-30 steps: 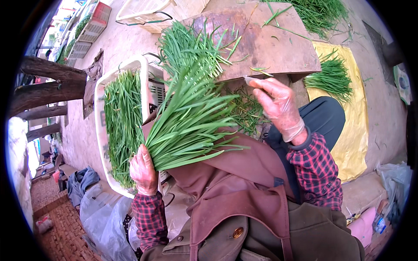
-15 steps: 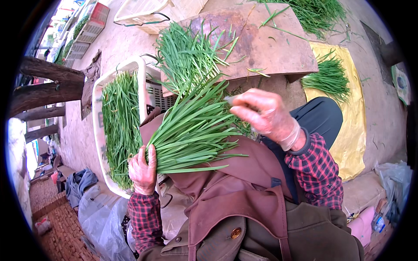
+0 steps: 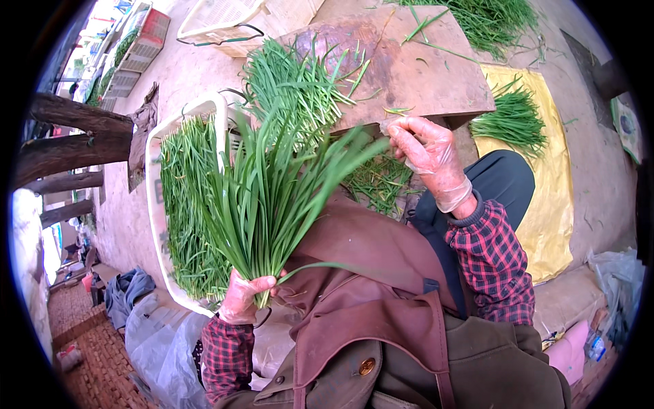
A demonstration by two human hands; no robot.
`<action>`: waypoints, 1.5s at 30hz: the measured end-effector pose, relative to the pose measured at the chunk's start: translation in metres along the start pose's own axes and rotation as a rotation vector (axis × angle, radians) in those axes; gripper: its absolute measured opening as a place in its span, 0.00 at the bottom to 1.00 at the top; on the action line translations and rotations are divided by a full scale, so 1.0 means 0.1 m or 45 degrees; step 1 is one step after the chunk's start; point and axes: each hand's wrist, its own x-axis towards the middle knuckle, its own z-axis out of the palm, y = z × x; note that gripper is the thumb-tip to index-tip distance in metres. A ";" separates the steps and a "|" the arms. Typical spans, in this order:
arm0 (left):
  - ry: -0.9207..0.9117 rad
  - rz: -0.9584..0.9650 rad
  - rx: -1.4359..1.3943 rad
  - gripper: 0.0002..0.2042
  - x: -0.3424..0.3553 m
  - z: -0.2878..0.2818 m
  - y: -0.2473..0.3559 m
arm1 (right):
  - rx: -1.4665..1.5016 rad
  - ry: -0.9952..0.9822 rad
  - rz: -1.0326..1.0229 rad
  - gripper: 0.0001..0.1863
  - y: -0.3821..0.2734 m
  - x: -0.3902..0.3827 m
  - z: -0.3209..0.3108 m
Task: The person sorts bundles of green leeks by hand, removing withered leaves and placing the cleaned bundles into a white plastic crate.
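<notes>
Where the left hand (image 3: 240, 298) grips them, flat, slender leaves (image 3: 262, 218) fan out.

- Bright, soft light covers most of the view.
- The far left edge washes out to white, with blue fringing.
- Dark shadow lies beneath the counter (image 3: 436, 75).
- Pale glare sits on the plastic bag (image 3: 160, 347).
- Blur smears the right-hand tips of the green bunch (image 3: 255, 211).
- Edges bend toward black corners.

Leaves (image 3: 289, 85) lie on the board (image 3: 446, 85), right of the crate (image 3: 154, 204).
</notes>
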 end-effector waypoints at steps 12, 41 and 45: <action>-0.048 -0.055 -0.150 0.21 0.02 0.11 -0.28 | -0.019 -0.081 0.043 0.07 0.01 -0.05 0.02; -0.037 -0.122 0.056 0.13 0.05 0.20 -0.26 | 0.033 -0.128 -0.063 0.05 -0.43 -0.13 0.35; -0.054 -0.130 0.135 0.11 0.07 0.16 -0.29 | -0.422 -0.300 -0.930 0.12 -0.58 0.06 0.46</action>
